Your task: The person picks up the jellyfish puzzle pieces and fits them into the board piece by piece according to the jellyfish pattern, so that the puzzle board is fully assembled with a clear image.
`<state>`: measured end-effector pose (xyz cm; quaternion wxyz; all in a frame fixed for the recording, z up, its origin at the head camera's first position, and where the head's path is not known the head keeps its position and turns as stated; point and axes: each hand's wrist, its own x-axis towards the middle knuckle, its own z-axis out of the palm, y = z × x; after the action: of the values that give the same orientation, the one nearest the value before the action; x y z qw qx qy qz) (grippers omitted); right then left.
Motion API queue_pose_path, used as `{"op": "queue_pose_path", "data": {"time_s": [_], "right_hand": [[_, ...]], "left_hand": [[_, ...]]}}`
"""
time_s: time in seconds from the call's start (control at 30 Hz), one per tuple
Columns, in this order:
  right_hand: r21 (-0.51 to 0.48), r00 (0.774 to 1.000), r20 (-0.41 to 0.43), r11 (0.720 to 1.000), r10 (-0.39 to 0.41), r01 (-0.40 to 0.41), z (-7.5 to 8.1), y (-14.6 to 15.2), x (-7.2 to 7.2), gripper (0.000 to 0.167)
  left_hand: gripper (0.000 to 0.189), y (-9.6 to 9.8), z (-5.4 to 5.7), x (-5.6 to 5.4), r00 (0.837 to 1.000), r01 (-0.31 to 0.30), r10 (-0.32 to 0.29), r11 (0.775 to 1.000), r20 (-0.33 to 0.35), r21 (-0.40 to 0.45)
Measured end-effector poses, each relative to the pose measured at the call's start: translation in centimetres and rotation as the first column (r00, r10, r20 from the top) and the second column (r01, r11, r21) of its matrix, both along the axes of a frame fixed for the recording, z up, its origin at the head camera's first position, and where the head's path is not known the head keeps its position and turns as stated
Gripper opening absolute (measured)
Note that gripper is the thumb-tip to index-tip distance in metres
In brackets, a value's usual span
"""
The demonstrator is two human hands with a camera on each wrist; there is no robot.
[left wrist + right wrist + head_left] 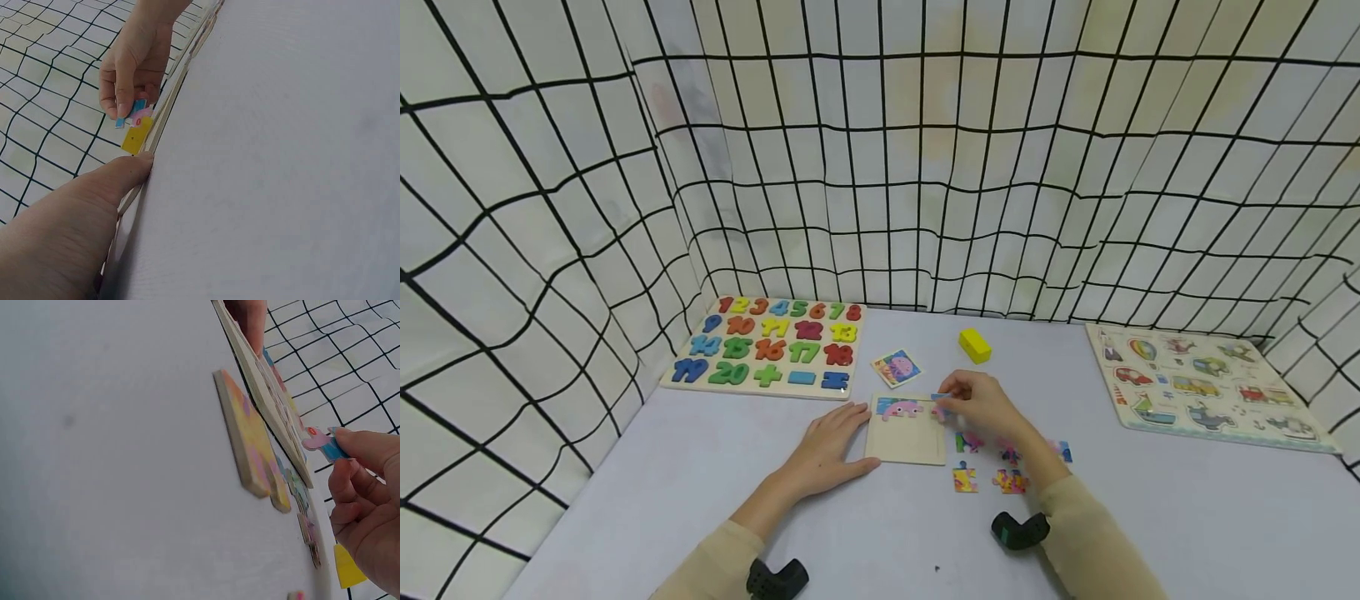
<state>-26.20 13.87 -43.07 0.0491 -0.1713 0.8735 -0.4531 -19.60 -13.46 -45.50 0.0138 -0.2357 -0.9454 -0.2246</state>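
A square wooden puzzle tray (907,443) lies flat on the table, with fitted pink and blue pieces (897,407) along its top. My left hand (829,448) rests at the tray's left side, fingers extended and thumb by the lower left corner. Between thumb and fingers, my right hand (988,407) pinches a blue and pink puzzle piece (320,442) over the tray's upper right corner. Several loose puzzle pieces (965,478) lie right of the tray, some partly hidden by the right forearm.
A small picture square (897,367) and a yellow block (975,345) lie behind the tray. A number board (782,388) stands back left, a vehicle picture board (1172,385) at the right. Black netting (921,150) borders the table's back and sides.
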Motion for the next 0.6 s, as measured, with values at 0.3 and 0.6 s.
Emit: {"op": "queue_pose_path", "data": {"time_s": [0.3, 0.6], "right_hand": [[0.012, 1.000, -0.002, 1.000, 0.012, -0.012, -0.3, -1.4, -0.4, 0.011], [0.098, 0.997, -0.083, 0.995, 0.008, 0.000, -1.0, -1.9, -0.9, 0.012]], "left_hand": [[0.073, 0.0, 0.0, 0.0, 1.000, -0.006, 0.006, 1.000, 0.003, -0.007], [0.073, 0.0, 0.2, 0.0, 1.000, -0.005, 0.005, 1.000, 0.008, -0.006]]}}
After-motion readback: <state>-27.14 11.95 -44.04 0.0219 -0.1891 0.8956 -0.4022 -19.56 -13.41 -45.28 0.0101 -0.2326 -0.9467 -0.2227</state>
